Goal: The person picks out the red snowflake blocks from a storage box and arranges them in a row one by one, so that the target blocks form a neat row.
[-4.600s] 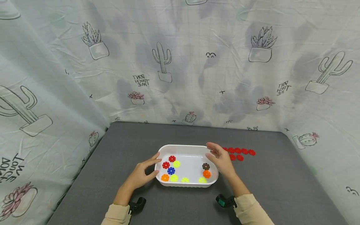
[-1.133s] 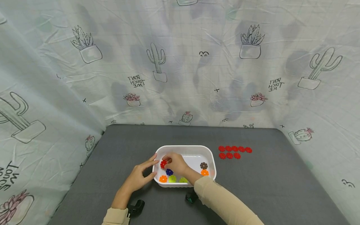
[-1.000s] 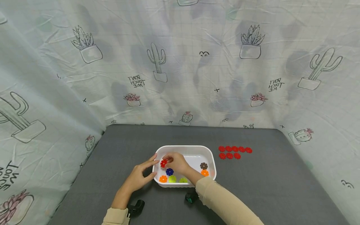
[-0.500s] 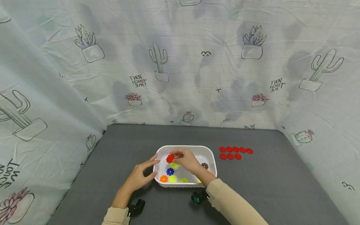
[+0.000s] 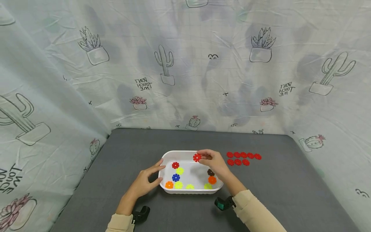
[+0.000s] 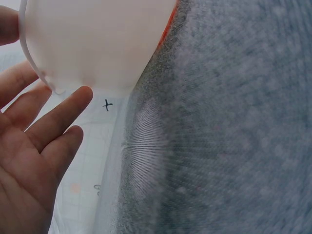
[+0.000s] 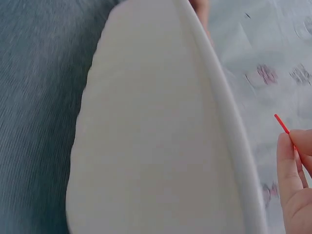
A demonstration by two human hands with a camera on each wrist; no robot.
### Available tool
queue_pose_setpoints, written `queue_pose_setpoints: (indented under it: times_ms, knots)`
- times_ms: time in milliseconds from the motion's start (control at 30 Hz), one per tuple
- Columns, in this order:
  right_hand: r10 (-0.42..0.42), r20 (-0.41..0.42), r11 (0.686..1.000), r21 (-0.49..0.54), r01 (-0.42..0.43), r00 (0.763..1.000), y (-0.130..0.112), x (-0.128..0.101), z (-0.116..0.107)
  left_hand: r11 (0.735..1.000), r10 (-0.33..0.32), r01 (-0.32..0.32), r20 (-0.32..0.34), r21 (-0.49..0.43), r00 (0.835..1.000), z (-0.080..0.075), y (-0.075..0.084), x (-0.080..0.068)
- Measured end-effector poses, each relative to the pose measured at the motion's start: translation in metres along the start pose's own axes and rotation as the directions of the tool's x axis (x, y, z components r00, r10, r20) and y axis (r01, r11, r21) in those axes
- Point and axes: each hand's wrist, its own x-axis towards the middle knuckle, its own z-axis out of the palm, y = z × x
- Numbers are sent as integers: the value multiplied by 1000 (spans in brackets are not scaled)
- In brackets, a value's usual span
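Observation:
Pinched between my right thumb and fingers is a red notched building disc [image 5: 196, 157], raised over the back right part of the white plastic tray [image 5: 188, 191]. The right hand [image 5: 215, 164] leans in above the tray's right end; the right wrist view shows the red disc [image 7: 282, 124] edge-on at the fingertips. My left hand [image 5: 145, 180] holds the tray's left end, thumb and a finger over the rim, other fingers outside. Inside the tray lie another red disc [image 5: 175, 165], a blue disc [image 5: 175, 177], a brown disc [image 5: 210, 172], plus several yellow and orange discs.
To the tray's right, several red discs [image 5: 243, 155] lie in two rows on the grey table [image 5: 130, 145]. Behind the table hangs a cactus-print curtain [image 5: 197, 80]. Both wrists wear black devices.
The right hand took a red disc from the tray's left side, lifted it and carried it right toward the back right rim. The left hand stays on the tray.

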Motion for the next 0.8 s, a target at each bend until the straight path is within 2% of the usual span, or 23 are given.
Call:
queue_pose_setpoints:
  times_ms: [100,367,600,800]
  knots:
    - [8,-34,999,32,-7,999,6,-5,-16,1000,-9,9,10,-12,1000,-5,12,1]
    - [-46,-87,996,70,52,995,29,-18,-54,1000,-19,19,11,-22,1000,-6,15,-1]
    - [-96,-171,993,49,106,981,52,-22,-91,1000,-16,16,11,-18,1000,-6,15,0]
    - [-31,-238,997,56,46,971,71,-24,-126,1000,-18,18,2,-23,1000,-5,13,-1]
